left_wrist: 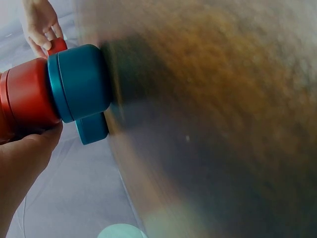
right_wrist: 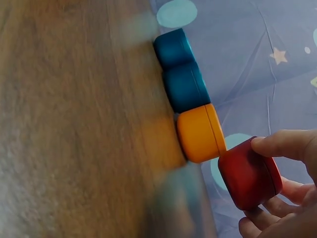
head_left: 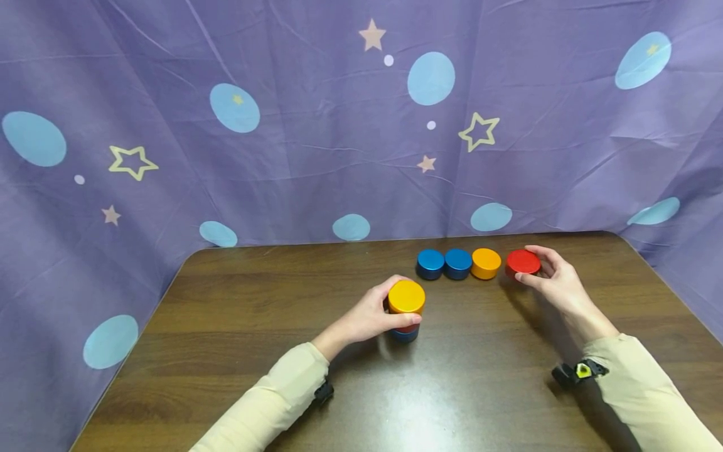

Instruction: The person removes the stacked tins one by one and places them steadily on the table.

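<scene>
A stack of three round tins stands mid-table: an orange tin (head_left: 406, 296) on top, a red one (left_wrist: 27, 99) under it, a blue one (left_wrist: 79, 82) at the bottom. My left hand (head_left: 375, 317) grips the stack from the left side. At the back, my right hand (head_left: 550, 276) pinches a red tin (head_left: 523, 262) between thumb and fingers; in the right wrist view this red tin (right_wrist: 249, 173) looks tilted, just off the table. Beside it stand an orange tin (head_left: 486, 263) and two blue tins (head_left: 458, 263) (head_left: 430, 263) in a row.
The dark wooden table (head_left: 254, 301) is backed and flanked by a purple cloth (head_left: 316, 144) with stars and blue dots. Bare wood lies left of the stack and along the near edge.
</scene>
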### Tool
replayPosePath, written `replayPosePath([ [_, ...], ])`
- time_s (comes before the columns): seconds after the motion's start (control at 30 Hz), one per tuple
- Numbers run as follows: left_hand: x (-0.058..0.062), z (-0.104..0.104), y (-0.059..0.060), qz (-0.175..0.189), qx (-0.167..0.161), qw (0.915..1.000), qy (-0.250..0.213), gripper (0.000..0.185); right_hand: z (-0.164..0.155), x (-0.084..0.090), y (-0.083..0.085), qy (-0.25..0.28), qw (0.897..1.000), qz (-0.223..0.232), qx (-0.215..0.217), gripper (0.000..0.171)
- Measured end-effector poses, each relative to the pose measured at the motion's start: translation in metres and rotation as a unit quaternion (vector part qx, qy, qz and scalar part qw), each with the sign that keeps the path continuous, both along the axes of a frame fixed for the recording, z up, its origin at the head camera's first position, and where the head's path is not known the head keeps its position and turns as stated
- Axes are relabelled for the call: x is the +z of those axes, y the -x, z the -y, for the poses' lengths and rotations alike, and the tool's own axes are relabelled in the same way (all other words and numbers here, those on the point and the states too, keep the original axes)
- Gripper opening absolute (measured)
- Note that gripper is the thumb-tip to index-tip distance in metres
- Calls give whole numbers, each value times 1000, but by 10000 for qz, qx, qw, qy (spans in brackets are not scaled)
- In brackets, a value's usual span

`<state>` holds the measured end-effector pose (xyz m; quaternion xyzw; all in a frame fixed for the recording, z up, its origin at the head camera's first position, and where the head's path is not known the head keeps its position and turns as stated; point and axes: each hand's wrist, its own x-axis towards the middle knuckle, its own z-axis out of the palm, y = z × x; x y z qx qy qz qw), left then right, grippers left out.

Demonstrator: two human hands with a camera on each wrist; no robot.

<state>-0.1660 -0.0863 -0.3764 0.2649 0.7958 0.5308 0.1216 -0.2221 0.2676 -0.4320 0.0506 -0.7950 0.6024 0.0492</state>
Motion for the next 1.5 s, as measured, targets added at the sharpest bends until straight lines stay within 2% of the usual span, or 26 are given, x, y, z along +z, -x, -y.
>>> replayPosePath([
  [0.33, 0, 0, 1, -64, -66, 10000, 4, 48, 2, -6, 15, -507, 9984, 82, -221, 62],
  [0.67, -2, 0, 2, -77, -84, 9999, 45, 49, 2, -9, 24, -800, 9955, 510, -52, 66],
  [1.37, -1, 0, 2, -55, -94, 9999, -78, 48, 2, -20, 30, -653, 9961, 600, 5, 65],
  [1.5, -2, 0, 1, -47, -83, 9999, -78, 49, 1, -20, 29, -502, 9964, 682, 68, 73],
])
